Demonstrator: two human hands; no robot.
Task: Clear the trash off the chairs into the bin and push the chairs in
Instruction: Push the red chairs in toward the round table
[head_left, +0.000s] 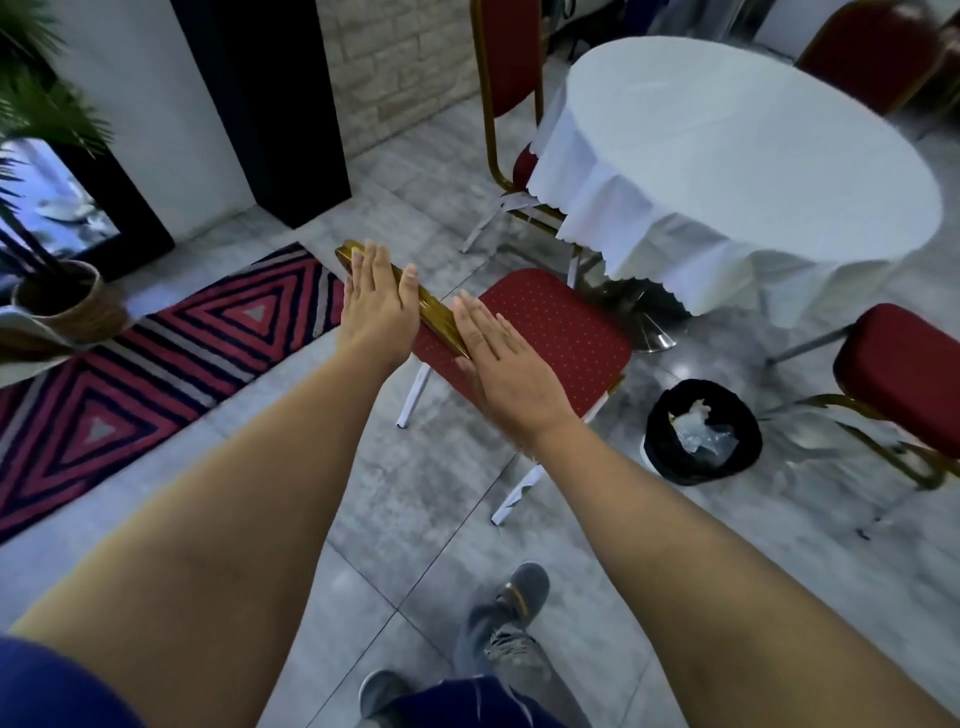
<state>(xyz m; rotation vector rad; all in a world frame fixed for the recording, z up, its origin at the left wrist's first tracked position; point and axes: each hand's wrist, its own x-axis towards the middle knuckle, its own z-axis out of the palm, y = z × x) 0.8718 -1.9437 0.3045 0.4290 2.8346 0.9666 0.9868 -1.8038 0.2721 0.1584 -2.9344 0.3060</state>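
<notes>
1. My left hand (375, 301) lies flat and spread, fingers straight, on the gold top rail of the chair (550, 332) in front of me, near the rail's far end.
2. My right hand (501, 364) is also flat with the fingers held together and straight, its palm against the near end of the same rail; neither hand curls around anything.
3. The chair has a red seat cushion dotted with small pale specks, a shiny gold frame along the backrest top, and white-wrapped legs on the grey tiled floor (415, 519). Nothing lies on its seat.
4. The chair's seat points toward the round bench (753, 156), which is draped in a white scalloped cloth; the front edge of the seat stands just short of the cloth's hanging hem.
5. The bin (702, 431) stands on the floor to the right of the chair, near the bench's foot. It is lined in black and holds crumpled clear plastic and a white scrap.
6. Another red chair (511, 93) is tucked at the bench's far left edge, and a third (904, 374) sits off the bench's right side, close to the bin.
7. A red, black and grey striped rug (156, 353) lies on the floor to my left, beside a potted plant (57, 296).
</notes>
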